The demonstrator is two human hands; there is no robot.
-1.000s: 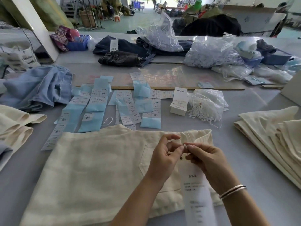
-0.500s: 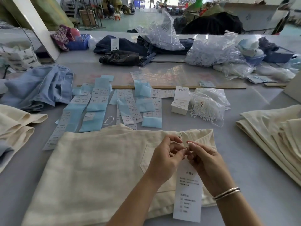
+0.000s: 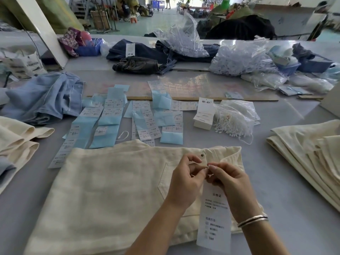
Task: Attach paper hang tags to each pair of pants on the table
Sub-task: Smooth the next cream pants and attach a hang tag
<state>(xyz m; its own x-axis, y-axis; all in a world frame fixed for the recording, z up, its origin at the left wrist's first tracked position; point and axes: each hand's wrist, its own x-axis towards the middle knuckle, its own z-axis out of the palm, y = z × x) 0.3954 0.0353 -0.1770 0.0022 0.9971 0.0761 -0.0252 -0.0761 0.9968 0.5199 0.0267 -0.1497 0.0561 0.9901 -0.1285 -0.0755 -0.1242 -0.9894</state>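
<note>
Grey table (image 3: 287, 208) at lower centre bears cream pants (image 3: 110, 190). Both hands, left (image 3: 185, 179) and right (image 3: 231, 183), pinch the string above the tag (image 3: 214, 218) by the waistband.

Far beyond your hands, the grey table (image 3: 287, 190) gives way to a daylit green workshop floor (image 3: 158, 21) and a slanted white beam (image 3: 42, 30) at left.
</note>
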